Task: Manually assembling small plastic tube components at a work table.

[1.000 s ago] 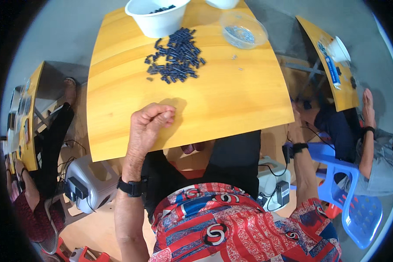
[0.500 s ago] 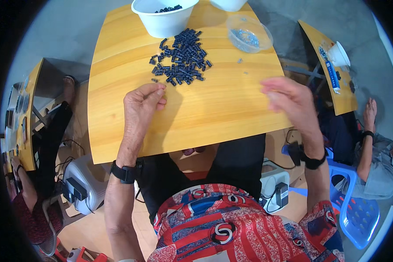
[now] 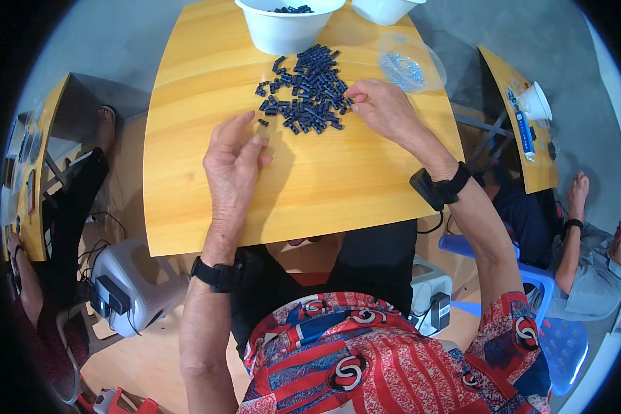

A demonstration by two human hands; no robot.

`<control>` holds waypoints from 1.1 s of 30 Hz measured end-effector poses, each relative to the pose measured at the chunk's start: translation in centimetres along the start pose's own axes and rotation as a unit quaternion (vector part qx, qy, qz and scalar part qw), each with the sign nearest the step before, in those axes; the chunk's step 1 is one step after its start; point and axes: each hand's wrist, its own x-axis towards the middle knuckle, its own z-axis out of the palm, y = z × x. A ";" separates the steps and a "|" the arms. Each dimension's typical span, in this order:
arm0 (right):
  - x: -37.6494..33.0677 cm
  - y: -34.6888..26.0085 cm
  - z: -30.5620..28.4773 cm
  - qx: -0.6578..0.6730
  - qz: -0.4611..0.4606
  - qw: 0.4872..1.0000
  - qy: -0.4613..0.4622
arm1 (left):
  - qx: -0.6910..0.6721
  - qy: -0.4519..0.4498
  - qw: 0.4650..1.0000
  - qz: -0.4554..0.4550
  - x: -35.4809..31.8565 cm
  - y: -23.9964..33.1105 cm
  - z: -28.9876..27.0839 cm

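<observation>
Right hand [image 3: 385,110] narrowed, its hold I cannot tell, at dark pieces [image 3: 315,84], likely light, stiff: pinch mid-length; left hand [image 3: 232,162] parted.

Here on my yellow wooden table [image 3: 338,186], dark pieces [image 3: 315,84] sprawl toward the far side, white tub [image 3: 286,33] just beyond, second tub [image 3: 386,12] far right, clear dish [image 3: 432,69] nearer!

Blue box [image 3: 525,132] — white print, too small to read; black adapter [image 3: 438,310] — pale label, also unreadable.
</observation>
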 end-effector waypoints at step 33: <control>0.6 -0.7 1.1 0.009 -0.047 0.997 0.068 | 0.038 -0.068 0.996 -0.033 0.1 0.3 0.3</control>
